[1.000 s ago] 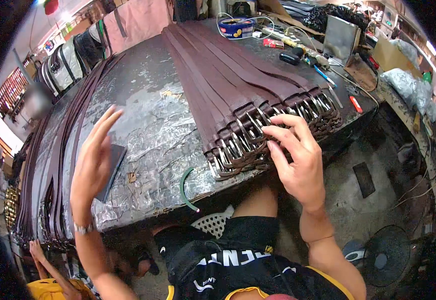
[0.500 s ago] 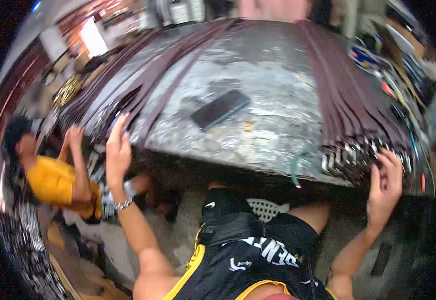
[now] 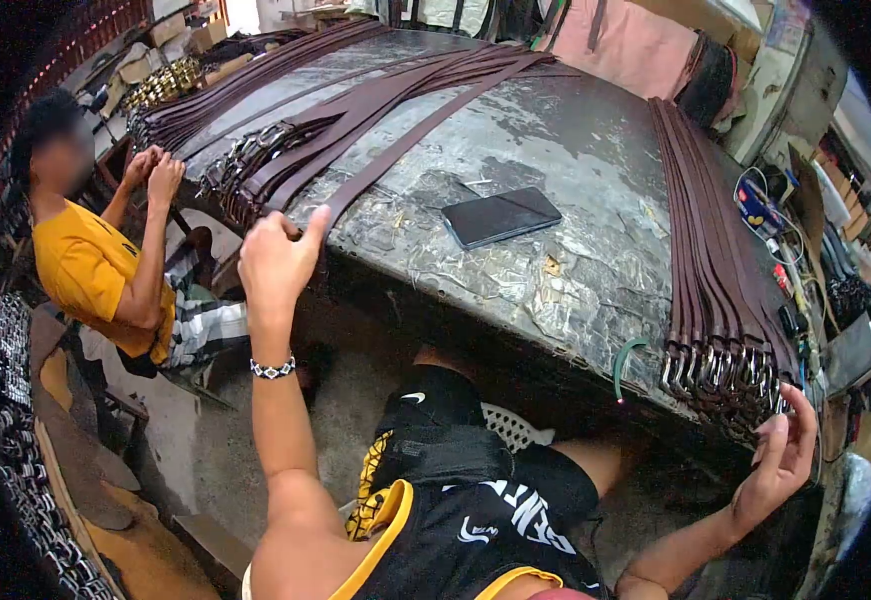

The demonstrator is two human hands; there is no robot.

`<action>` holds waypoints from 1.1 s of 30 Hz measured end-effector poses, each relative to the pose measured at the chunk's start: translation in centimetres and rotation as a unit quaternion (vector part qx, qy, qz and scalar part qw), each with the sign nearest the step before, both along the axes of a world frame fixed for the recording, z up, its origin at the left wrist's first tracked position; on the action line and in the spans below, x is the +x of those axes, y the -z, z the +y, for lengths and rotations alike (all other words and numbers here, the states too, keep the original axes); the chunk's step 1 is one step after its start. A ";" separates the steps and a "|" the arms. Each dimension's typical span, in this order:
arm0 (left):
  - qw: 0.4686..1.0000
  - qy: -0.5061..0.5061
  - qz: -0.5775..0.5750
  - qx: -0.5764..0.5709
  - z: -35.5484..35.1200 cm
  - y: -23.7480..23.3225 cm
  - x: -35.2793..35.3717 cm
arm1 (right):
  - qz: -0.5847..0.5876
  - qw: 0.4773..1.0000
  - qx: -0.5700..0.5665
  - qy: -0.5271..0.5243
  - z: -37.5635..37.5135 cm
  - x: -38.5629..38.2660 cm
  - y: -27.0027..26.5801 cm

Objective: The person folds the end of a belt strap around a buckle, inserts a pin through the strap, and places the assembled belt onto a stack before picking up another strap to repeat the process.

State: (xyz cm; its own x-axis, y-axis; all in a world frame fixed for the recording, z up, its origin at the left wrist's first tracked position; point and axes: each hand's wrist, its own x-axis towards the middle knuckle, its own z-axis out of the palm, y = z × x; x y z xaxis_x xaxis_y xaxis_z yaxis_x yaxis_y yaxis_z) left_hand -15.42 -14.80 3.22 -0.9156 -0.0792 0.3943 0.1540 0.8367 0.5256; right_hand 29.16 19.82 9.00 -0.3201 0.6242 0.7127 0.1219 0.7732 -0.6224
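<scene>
My left hand (image 3: pixel 278 262) is at the near table edge, fingers curled and thumb along the end of a single brown leather belt (image 3: pixel 411 138) that runs diagonally across the table. To its left lies a bunch of brown belts (image 3: pixel 356 118), their metal buckles (image 3: pixel 246 160) gathered at the edge. My right hand (image 3: pixel 781 455) is at the right corner, fingers bent and apart, tips against the outermost metal buckle of a second belt bundle (image 3: pixel 701 225). Whether those fingertips grip it is hard to see. These buckles (image 3: pixel 721 370) hang over the edge.
A dark phone (image 3: pixel 503 217) lies on the worn table (image 3: pixel 436 265). A green curved cord (image 3: pixel 624 365) sticks out over the front edge. At left sits a person in a yellow shirt (image 3: pixel 91 275), hands raised by another belt bundle (image 3: pixel 246 80). Cables and tools (image 3: pixel 761 210) line the right side.
The view has turned and sharpened. My left hand, raised with fingers extended before, is now curled at the belt end. My right hand has shifted to the outer side of the buckles.
</scene>
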 end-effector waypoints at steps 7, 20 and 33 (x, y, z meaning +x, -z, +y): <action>0.980 0.179 -0.073 0.053 -1.6 2.2 -2.7 | -0.063 0.968 -0.042 -0.238 -5.3 -8.1 -1.3; 0.637 0.576 -0.151 0.490 15.9 -11.2 3.3 | -0.026 0.686 -0.497 -0.531 -3.2 -31.9 -4.9; 0.450 0.688 -0.429 0.374 12.2 -5.1 8.9 | 0.140 0.690 -0.557 -0.441 16.5 -37.1 -8.4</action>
